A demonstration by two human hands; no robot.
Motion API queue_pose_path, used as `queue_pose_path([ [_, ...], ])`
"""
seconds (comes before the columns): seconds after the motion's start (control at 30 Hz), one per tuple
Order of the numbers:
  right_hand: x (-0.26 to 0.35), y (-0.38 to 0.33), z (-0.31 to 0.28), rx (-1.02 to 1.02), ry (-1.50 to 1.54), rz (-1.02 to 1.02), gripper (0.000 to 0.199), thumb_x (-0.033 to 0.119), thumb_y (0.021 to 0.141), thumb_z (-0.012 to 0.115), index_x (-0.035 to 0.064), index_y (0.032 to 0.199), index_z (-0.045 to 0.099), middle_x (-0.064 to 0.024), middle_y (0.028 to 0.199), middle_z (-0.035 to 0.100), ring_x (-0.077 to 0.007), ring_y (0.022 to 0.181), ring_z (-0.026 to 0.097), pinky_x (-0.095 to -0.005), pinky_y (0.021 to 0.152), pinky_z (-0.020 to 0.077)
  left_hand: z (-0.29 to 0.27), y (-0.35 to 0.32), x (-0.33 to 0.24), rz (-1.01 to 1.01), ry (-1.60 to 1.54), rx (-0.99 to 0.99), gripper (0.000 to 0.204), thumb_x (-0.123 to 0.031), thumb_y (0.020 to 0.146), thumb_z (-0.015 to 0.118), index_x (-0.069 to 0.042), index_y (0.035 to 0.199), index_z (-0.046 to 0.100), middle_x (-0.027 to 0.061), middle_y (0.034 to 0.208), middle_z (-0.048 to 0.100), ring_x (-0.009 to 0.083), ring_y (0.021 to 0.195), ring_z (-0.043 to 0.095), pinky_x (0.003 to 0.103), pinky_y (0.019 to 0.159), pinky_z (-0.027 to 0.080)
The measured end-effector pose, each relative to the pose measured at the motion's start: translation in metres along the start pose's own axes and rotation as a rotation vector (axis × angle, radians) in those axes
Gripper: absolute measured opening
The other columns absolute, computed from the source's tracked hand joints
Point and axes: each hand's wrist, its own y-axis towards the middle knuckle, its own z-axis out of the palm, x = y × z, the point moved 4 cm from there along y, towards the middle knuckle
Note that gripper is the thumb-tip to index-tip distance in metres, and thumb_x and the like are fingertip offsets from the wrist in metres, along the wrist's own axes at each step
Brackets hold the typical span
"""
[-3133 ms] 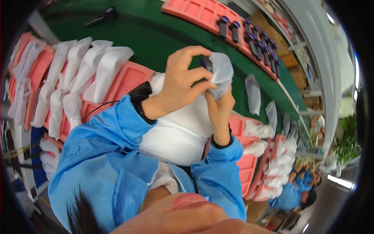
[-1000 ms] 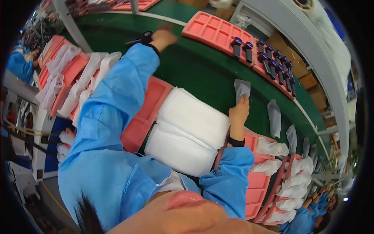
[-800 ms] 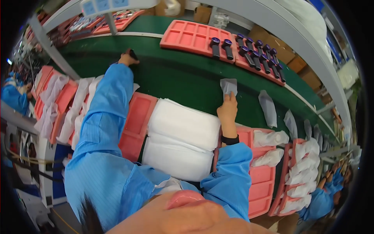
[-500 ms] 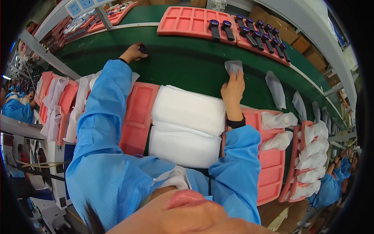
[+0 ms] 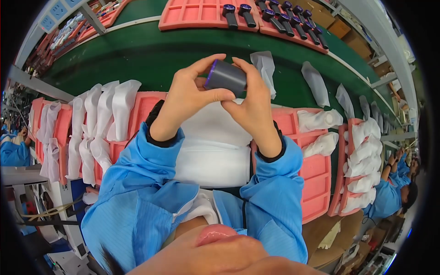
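Observation:
Both hands hold a dark grey cylinder with a purple rim, like a hair dryer head [image 5: 228, 77], above the near side of the green belt. My left hand [image 5: 189, 94] closes around its purple end. My right hand [image 5: 253, 100] grips the other end, thumb below and fingers above. Whether a handle extends from it is hidden. Just beyond my right hand lies a translucent sleeve bag [image 5: 266, 75] on the belt. Below my hands rests a stack of white sheets or bags [image 5: 213, 165], its upper part partly covered by my hands.
Pink trays hold dark hair dryers [image 5: 293, 26] across the green belt [image 5: 123, 59]. White-wrapped pieces [image 5: 123, 107] sit in trays at left; more wrapped pieces [image 5: 362, 156] fill trays at right. Another bag [image 5: 315, 85] lies on the belt. Co-workers [image 5: 389, 188] sit at right and far left.
My left hand has come in from the far left with the purple-rimmed piece. My right hand has left the sleeve bag and now grips the piece too. The view has shifted.

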Motion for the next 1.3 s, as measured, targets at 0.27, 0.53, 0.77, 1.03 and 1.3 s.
queue_pose_path([
  [0.27,-0.011,0.004,-0.001,0.043,0.211,0.182,0.059,0.002,0.064,0.074,0.0027,0.118,0.051,-0.0112,0.106,0.062,-0.0205,0.095,0.063,-0.032,0.083,0.0508,0.0,0.0,0.007,-0.006,-0.122,0.054,0.059,-0.008,0.077,0.077,-0.001,0.129,0.051,0.0098,0.096,0.064,0.0069,0.069,0.06,0.018,0.057,0.047],
  [0.53,-0.02,0.001,0.006,0.051,0.192,0.215,0.058,0.0,0.064,0.074,0.0006,0.118,0.051,-0.0117,0.104,0.063,-0.0186,0.095,0.063,-0.0297,0.082,0.051,-0.004,0.004,0.014,-0.123,-0.1,0.052,0.04,-0.016,0.093,0.059,-0.001,0.129,0.052,0.0135,0.1,0.066,0.0115,0.078,0.064,0.021,0.066,0.053],
  [0.77,-0.029,0.002,0.004,0.053,0.245,0.315,0.06,0.0,0.064,0.075,0.0006,0.119,0.051,-0.0126,0.105,0.063,-0.0187,0.096,0.063,-0.03,0.083,0.0507,-0.005,0.008,0.015,-0.186,-0.268,0.073,0.036,-0.022,0.097,0.052,-0.004,0.128,0.054,0.0137,0.099,0.066,0.0137,0.076,0.065,0.023,0.07,0.055],
  [1.03,-0.015,0.006,-0.01,-0.005,-0.043,0.021,0.058,0.0,0.064,0.076,0.0044,0.117,0.054,-0.0126,0.106,0.063,-0.0246,0.094,0.064,-0.0323,0.081,0.0512,0.008,0.008,0.012,0.074,-0.095,0.095,0.044,-0.003,0.082,0.069,-0.003,0.123,0.056,0.0124,0.11,0.063,0.0163,0.086,0.064,0.026,0.078,0.055],
  [1.3,-0.012,0.01,-0.03,-0.207,-0.327,-0.308,0.049,0.002,0.065,0.078,0.0047,0.11,0.057,-0.0136,0.108,0.062,-0.0269,0.094,0.062,-0.0333,0.08,0.0502,0.023,0.004,0.002,0.328,-0.019,-0.127,0.043,0.011,0.077,0.066,-0.004,0.116,0.058,0.0083,0.103,0.062,0.016,0.084,0.063,0.026,0.08,0.053],
])
